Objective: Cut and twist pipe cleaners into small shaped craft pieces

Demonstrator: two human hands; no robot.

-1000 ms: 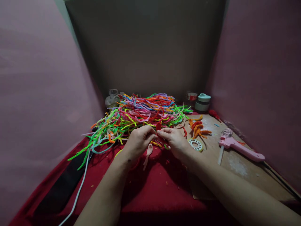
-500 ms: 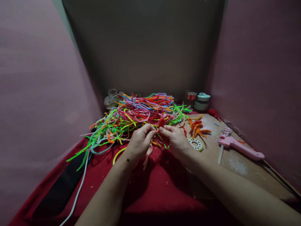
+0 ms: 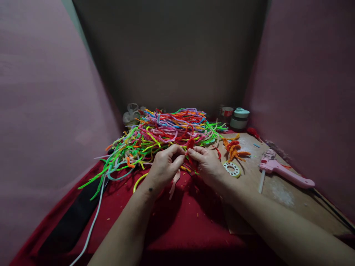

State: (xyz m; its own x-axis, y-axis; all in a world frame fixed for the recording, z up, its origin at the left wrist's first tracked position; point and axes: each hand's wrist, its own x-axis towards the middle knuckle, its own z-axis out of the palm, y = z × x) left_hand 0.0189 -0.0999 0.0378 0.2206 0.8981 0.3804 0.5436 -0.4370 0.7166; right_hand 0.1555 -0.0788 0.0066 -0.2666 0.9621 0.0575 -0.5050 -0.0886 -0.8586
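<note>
A red pipe cleaner (image 3: 190, 144) is pinched between the thumb and fingers of my right hand (image 3: 206, 162), its bent part standing up above the thumb. My left hand (image 3: 166, 162) is closed beside it, thumb and fingertips pressed together on the red piece's near end; the exact grip is partly hidden. Just beyond both hands spreads a big heap of multicoloured pipe cleaners (image 3: 172, 127). Below my left fingers lies a pale pink looped piece (image 3: 174, 183) on the red cloth (image 3: 188, 225).
On the brown board (image 3: 249, 210) at right lie orange pipe cleaner pieces (image 3: 234, 149), a white-and-yellow tape roll (image 3: 231, 169) and a pink glue gun (image 3: 288, 173). A lidded jar (image 3: 239, 119) stands behind. At left are a black flat object (image 3: 69, 221) and a white cable (image 3: 93, 225).
My left fingers have shifted slightly and curled closer along the red pipe cleaner. My right hand keeps its hold. The view has moved very slightly.
</note>
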